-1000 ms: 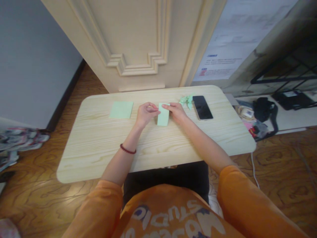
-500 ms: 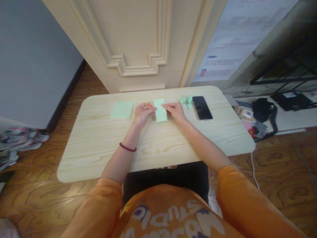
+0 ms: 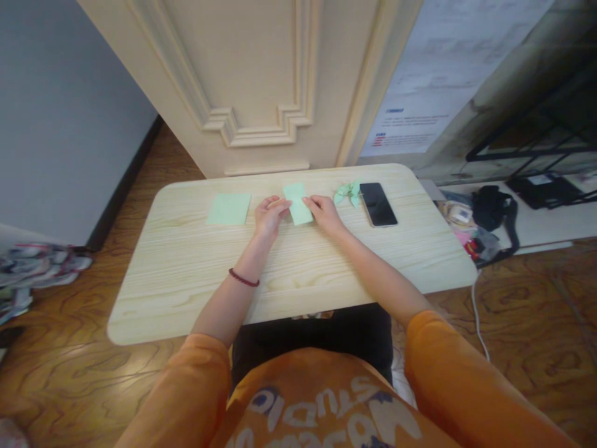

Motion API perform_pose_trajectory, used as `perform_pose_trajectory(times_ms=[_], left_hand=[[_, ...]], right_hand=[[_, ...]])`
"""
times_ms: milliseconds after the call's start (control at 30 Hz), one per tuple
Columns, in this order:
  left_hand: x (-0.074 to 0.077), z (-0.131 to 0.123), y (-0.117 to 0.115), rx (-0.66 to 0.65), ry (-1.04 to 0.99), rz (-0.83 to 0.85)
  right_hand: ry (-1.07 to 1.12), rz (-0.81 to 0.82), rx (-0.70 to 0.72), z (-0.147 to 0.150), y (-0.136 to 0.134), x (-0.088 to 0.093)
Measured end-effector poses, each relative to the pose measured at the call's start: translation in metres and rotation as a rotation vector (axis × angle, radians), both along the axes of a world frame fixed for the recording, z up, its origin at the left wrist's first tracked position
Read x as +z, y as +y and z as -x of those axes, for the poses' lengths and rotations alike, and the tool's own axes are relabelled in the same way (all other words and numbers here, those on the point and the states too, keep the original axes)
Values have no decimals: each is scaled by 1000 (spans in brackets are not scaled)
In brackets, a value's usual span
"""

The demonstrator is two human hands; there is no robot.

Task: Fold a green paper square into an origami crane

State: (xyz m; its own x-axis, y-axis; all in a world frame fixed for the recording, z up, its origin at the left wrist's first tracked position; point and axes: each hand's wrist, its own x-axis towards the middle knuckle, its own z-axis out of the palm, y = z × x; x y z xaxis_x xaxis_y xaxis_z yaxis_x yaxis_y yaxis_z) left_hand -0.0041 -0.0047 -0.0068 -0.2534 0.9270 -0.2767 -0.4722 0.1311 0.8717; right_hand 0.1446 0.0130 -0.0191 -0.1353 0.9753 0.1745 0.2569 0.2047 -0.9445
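A small green sheet of paper, narrower than the stack beside it, is held up between my two hands over the table. My left hand pinches its left edge, fingers curled. On the opposite edge, my right hand has its thumb and fingers closed on the paper. To the left lies a flat square of green paper, apart from my left hand. Just beyond my right hand sit some folded green paper pieces, close to a dark-screened phone.
The pale wooden table has rounded corners and stands against a cream panelled door. Right of it, a low shelf carries a black strap and assorted items. A white cable hangs by the right edge. Shoes are at left.
The green paper has tilted, its top leaning left, and shifted slightly left. Both hands stay on its edges. The whole view has shifted a little.
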Motion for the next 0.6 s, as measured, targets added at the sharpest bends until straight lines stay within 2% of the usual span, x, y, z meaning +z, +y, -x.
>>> perform_pose_trajectory(times_ms=[167, 300, 467, 600], left_hand=[[-6, 1, 3, 11, 43, -39], [-10, 2, 6, 121, 10, -64], [-13, -1, 9, 196, 12, -65], [-14, 0, 9, 239, 28, -91]], right_hand=[[-20, 19, 2, -4, 1, -2], [-38, -22, 83, -3, 4, -4], [-261, -115, -13, 1, -2, -1], [-338, -168, -112, -12, -1, 10]])
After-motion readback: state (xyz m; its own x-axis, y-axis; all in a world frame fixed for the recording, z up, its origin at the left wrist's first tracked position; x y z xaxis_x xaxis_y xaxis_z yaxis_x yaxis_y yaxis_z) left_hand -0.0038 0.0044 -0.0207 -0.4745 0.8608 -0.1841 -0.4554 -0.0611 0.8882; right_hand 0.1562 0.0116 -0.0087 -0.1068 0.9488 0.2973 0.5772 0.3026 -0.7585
